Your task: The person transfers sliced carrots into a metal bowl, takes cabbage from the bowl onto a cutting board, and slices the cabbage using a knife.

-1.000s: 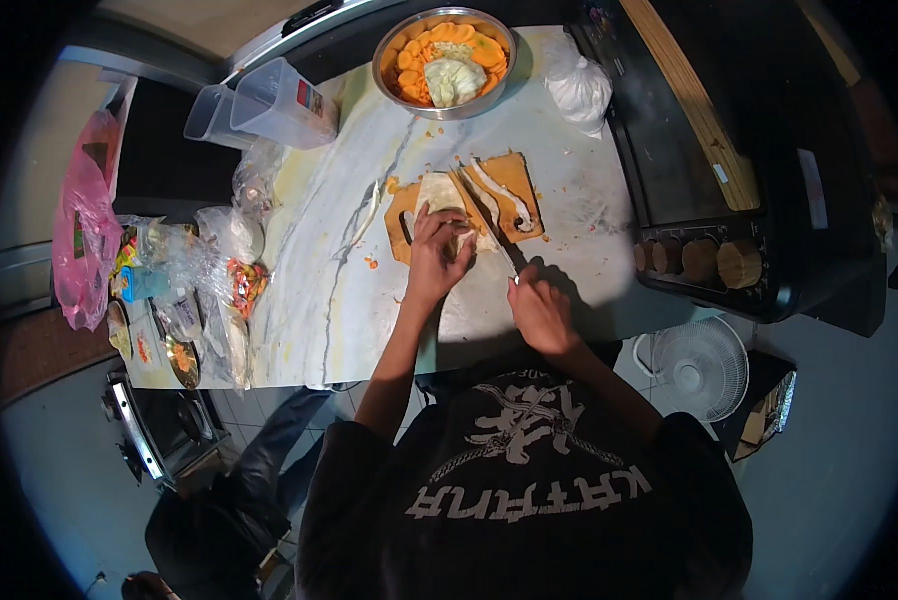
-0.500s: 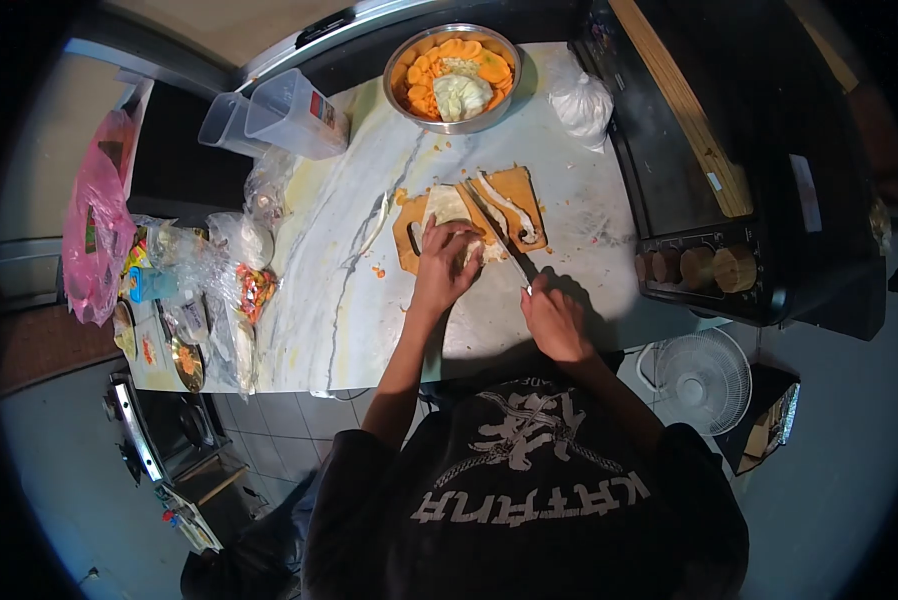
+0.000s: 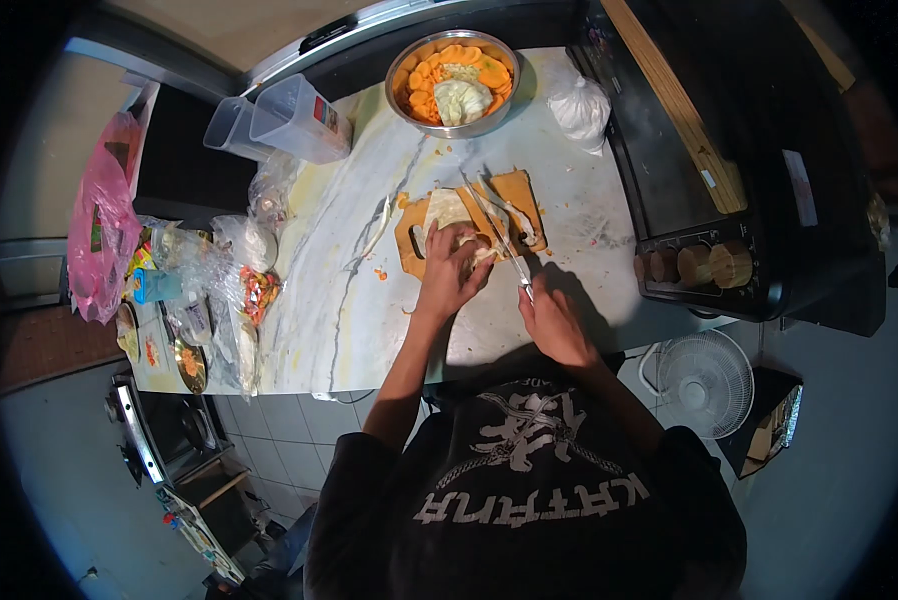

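Observation:
A wooden cutting board (image 3: pixel 517 188) lies on the marble-patterned table, with a pale flat piece of food (image 3: pixel 449 207) on its left half. My left hand (image 3: pixel 456 270) is closed over the lower end of that piece, fingers bent, near the knife. My right hand (image 3: pixel 559 320) grips the handle of a knife (image 3: pixel 499 228), whose blade slants up and left across the board. To the right of the blade lies a thin pale strip (image 3: pixel 521 222). Orange crumbs dot the board's edges.
A metal bowl (image 3: pixel 399 100) of orange slices and a pale leafy chunk stands at the back. Clear plastic containers (image 3: pixel 294 120), a tied white bag (image 3: pixel 579 110) and a black oven (image 3: pixel 689 265) stand around. Plastic bags (image 3: pixel 254 245) crowd the left side. A fan (image 3: pixel 704 385) is below right.
The view has shifted, so the table appears lower. The knife blade has tilted beside my left fingers. A person at the lower left has moved mostly out of view.

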A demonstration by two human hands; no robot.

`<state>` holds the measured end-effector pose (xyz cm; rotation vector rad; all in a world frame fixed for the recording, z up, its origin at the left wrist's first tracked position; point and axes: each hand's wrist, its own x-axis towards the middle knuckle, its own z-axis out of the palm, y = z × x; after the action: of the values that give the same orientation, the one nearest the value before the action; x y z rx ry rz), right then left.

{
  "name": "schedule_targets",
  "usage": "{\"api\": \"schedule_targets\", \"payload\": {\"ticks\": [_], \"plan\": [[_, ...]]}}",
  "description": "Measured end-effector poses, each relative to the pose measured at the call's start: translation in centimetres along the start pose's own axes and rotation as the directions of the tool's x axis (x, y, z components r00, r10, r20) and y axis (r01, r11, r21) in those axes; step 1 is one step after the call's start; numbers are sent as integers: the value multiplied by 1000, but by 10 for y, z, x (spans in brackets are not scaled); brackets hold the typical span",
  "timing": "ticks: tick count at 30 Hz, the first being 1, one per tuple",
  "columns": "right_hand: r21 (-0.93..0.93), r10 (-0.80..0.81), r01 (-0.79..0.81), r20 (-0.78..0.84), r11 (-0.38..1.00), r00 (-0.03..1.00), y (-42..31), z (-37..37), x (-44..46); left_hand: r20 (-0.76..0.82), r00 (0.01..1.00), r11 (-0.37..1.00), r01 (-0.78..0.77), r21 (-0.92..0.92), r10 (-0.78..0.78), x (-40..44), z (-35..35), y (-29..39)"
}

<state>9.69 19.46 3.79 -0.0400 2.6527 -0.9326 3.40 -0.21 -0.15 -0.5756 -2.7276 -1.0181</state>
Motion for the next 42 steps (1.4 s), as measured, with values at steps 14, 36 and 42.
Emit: {"api": "schedule_targets", "payload": {"ticks": [14, 36, 42], "plan": [[-254, 21, -29, -36, 967, 999, 18, 25, -5, -34, 999, 997, 9, -76, -12, -2, 4, -8], [-5, 31, -30, 57, 1000, 998, -7, 6, 14, -45, 993, 980, 118, 162, -112, 17, -14, -24], [18, 12, -12, 29, 1000, 1000, -2, 8, 12, -18, 994, 952, 106, 288, -105, 10, 5, -23]]}}
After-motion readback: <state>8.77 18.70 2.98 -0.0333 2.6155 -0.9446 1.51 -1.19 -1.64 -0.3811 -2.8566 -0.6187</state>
